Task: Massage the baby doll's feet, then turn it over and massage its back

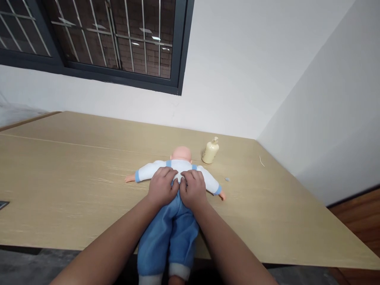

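A baby doll point(169, 233) in a white top and blue overalls lies face down, head away from me and arms spread. Its legs reach past the table's near edge. On the left of its back rests my left hand point(163, 185), fingers curled against the cloth and thumb bent inward. My right hand point(193, 187) mirrors it on the right side, its fingers also closed against the back. The two hands nearly meet at the middle, above the waist. Whether cloth is pinched between the fingers is hard to see.
A cream pump bottle point(210, 152) stands right of the doll's head on the wooden table point(74, 190). A small bluish scrap point(227, 179) and a thin white strip point(261, 161) lie further right. A dark object point(3, 204) sits at the left edge. Behind are a wall and barred window point(118, 39).
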`<state>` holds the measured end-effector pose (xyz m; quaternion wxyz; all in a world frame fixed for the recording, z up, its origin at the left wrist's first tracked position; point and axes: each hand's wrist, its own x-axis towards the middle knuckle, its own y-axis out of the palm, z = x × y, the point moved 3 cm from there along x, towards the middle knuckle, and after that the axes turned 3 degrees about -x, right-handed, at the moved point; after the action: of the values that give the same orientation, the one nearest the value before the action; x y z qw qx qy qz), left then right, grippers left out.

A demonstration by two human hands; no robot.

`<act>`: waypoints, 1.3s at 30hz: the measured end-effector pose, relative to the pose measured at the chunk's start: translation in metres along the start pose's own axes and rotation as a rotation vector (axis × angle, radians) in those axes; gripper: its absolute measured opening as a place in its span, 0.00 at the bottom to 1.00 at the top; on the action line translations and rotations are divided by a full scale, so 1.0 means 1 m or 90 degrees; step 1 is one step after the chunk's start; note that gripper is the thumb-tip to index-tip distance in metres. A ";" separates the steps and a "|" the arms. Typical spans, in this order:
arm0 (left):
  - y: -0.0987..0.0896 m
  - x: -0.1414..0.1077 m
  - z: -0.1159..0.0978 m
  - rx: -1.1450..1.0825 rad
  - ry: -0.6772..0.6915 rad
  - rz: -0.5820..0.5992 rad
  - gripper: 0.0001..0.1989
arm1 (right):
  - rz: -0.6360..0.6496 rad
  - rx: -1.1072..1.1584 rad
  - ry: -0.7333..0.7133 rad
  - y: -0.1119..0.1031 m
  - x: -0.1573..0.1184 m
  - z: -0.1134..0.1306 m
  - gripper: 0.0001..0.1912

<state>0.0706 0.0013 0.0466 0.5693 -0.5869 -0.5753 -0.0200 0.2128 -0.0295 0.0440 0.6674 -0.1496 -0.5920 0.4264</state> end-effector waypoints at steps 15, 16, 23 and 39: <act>0.003 0.003 -0.004 0.057 -0.002 0.073 0.14 | 0.056 -0.009 0.008 0.005 0.005 -0.004 0.13; 0.003 0.002 -0.004 0.047 0.005 0.058 0.16 | 0.036 -0.003 0.010 0.005 0.003 -0.004 0.13; 0.007 0.007 0.001 0.040 -0.013 0.098 0.18 | 0.069 -0.010 0.009 0.008 0.007 -0.006 0.17; 0.009 0.005 0.005 -0.001 -0.002 0.093 0.24 | 0.027 0.019 -0.003 0.010 0.003 -0.006 0.23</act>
<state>0.0756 0.0102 0.0422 0.5681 -0.6276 -0.5319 0.0221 0.2144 -0.0192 0.0376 0.6590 -0.1514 -0.5835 0.4498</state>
